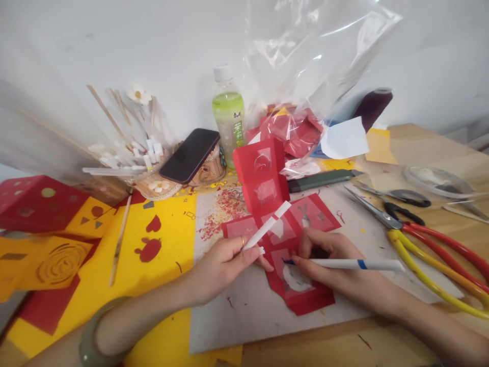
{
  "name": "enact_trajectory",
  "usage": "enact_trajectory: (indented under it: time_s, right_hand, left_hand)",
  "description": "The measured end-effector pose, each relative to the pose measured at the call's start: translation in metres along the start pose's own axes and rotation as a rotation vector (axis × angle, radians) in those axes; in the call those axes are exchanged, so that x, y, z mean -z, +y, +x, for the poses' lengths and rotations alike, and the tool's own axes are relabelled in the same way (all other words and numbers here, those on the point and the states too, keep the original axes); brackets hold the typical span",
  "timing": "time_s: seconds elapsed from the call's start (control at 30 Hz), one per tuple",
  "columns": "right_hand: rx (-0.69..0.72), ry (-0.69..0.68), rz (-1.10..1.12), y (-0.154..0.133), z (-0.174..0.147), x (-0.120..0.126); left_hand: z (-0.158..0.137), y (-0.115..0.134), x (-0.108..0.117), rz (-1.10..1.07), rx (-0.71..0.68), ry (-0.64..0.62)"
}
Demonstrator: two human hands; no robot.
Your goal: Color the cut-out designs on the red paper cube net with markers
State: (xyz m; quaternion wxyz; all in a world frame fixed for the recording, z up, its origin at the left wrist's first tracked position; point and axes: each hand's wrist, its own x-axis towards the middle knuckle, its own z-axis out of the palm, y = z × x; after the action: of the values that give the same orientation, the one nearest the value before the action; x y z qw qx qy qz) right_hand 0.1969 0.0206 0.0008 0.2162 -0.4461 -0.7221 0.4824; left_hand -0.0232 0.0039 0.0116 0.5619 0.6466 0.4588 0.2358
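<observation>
My left hand [223, 262] is closed round a white marker pen [275, 218] with a red band, which slants up to the right. A second white marker pen [376, 264], with a blue band, is gripped in my right hand [338, 260]. Its blue tip is at a window of the red folded paper box [323, 302]; whether it touches the surface I cannot tell. The box lies partly unfolded, with one end standing up at the back and clear film behind its cut-outs. Fingers of my left hand rest by its left edge.
Large scissors [431, 255] with red and yellow handles and smaller black scissors [408, 198] lie at right. A phone [191, 154], a drink bottle [228, 120] and a clear plastic bag [305, 56] stand behind. Yellow paper [153, 290] and a paintbrush [120, 244] lie left.
</observation>
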Motion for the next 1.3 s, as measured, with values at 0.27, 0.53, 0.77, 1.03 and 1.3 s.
enact_trajectory:
  time_s: [0.27,0.53,0.77,1.03,1.3]
  right_hand:
    - [0.003,-0.007,-0.003,-0.0006,-0.0009,0.0]
    - [0.008,-0.004,-0.001,0.0013,-0.0002,-0.0004]
    - [0.007,0.004,-0.002,0.0006,0.0003,-0.0003]
    - [-0.008,0.082,0.059,-0.0006,-0.0003,0.0012]
    - [-0.005,0.204,0.037,0.0005,-0.0038,0.0073]
  left_hand:
    - [-0.0012,-0.002,-0.0001,-0.001,0.0,0.003]
    - [-0.001,-0.001,-0.0004,-0.005,0.002,-0.003]
    - [-0.0012,-0.0009,0.0004,-0.003,0.008,-0.009]
    - [-0.0012,-0.0006,0.0002,0.0,-0.001,-0.009]
    - [-0.0014,-0.0031,0.0004,0.021,-0.022,-0.007]
